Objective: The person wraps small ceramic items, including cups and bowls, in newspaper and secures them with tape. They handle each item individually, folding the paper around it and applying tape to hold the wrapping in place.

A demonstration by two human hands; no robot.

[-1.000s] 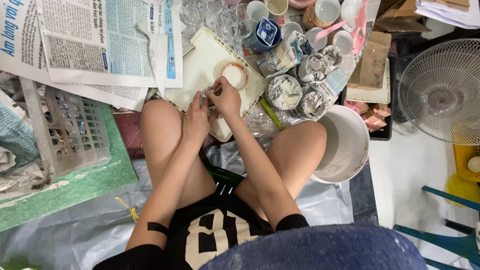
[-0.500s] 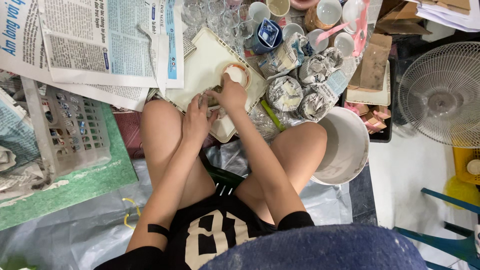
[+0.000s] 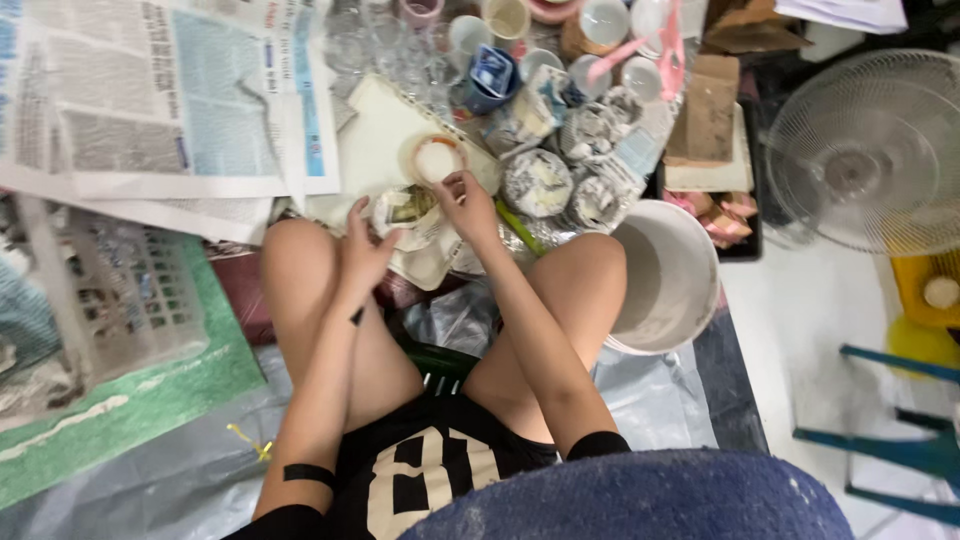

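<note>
I sit on the floor with my knees apart. My left hand point(image 3: 362, 248) rests against a cup wrapped in newspaper point(image 3: 408, 212) on a white board point(image 3: 375, 130) in front of me. My right hand point(image 3: 466, 203) reaches forward, its fingertips at the rim of a small round cup with a white inside point(image 3: 434, 158). Whether the fingers pinch the rim or only touch it is unclear.
Several paper-wrapped cups point(image 3: 560, 170) and bare cups point(image 3: 505, 20) crowd the floor ahead. A white bucket point(image 3: 668, 280) stands by my right knee. Newspaper sheets point(image 3: 150, 100) lie at the left over a plastic crate point(image 3: 110, 290). A fan point(image 3: 870, 150) stands right.
My right hand has moved forward from the wrapped cup to the small round cup. The left hand stays by the wrapped cup.
</note>
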